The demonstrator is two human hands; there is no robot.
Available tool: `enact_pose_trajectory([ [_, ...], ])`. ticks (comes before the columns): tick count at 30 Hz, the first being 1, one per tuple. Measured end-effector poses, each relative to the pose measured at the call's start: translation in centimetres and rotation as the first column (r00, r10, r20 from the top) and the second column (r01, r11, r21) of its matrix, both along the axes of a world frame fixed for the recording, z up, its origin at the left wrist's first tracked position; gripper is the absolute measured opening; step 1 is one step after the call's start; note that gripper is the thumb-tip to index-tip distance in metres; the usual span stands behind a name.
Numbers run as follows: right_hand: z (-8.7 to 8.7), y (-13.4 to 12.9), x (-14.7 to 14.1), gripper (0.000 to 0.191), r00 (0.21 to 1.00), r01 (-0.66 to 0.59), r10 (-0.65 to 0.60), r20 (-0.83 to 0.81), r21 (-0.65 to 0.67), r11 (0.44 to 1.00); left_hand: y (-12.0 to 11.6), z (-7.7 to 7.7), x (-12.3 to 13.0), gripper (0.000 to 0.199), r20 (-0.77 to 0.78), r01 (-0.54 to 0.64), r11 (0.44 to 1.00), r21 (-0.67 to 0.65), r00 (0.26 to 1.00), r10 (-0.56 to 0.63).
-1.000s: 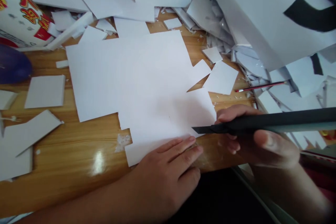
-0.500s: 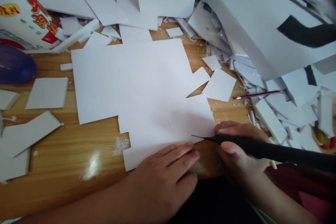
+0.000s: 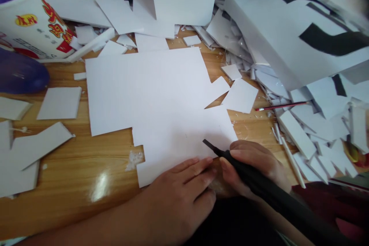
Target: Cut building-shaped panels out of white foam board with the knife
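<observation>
A white foam-board-like sheet (image 3: 150, 84) with stepped, cut-out edges lies flat on the wooden table. My left hand (image 3: 184, 196) rests palm down over its near edge, fingers stretched out and together, holding nothing. In my right hand (image 3: 256, 165) is a black craft knife (image 3: 248, 177), gripped between thumb and fingers. Its thin flat blade points up and left over the sheet's lower right part; whether the tip touches the surface I cannot tell. Small dark marks show on the sheet left of the blade. By its right edge, a smaller white offcut (image 3: 240, 95) lies beside a pointed notch.
A red-and-black pencil (image 3: 282, 105) lies at the right among heaped white scraps (image 3: 314, 123). A large white piece with black shapes (image 3: 268, 34) leans behind them. At the left stand a white tub with red lettering (image 3: 37, 27) and a dark blue rounded object (image 3: 23, 71), near square offcuts (image 3: 59, 103).
My right hand has turned the craft knife, so its blade now points more up and left, with its flat side showing. My left hand stays on the sheet. The view has shifted slightly.
</observation>
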State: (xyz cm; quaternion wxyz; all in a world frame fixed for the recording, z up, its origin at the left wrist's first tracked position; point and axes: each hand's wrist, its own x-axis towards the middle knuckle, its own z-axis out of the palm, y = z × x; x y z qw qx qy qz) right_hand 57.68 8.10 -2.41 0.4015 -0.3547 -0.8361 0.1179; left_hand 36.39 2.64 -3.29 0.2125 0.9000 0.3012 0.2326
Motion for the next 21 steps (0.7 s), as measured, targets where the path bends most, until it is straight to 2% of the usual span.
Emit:
enact_pose_trajectory([
  [6, 0.1, 0.1, -0.3, 0.03, 1.0, -0.007, 0.007, 0.018, -0.004, 1.0, -0.1, -0.1, -0.2, 0.021, -0.01, 0.012, 1.0, 0.0, 1.0, -0.012],
  [15, -0.2, -0.7, -0.3, 0.024, 0.988, 0.155, -0.156, -0.015, -0.074, 0.985, -0.3, -0.2, -0.1, 0.021, -0.042, 0.03, 0.999, -0.028, 0.999, -0.031],
  [21, -0.7, -0.9, -0.3, 0.025, 0.988, 0.152, -0.154, -0.019, -0.083, 0.985, -0.1, -0.1, -0.2, 0.021, -0.049, 0.051, 0.997, -0.054, 0.997, -0.054],
])
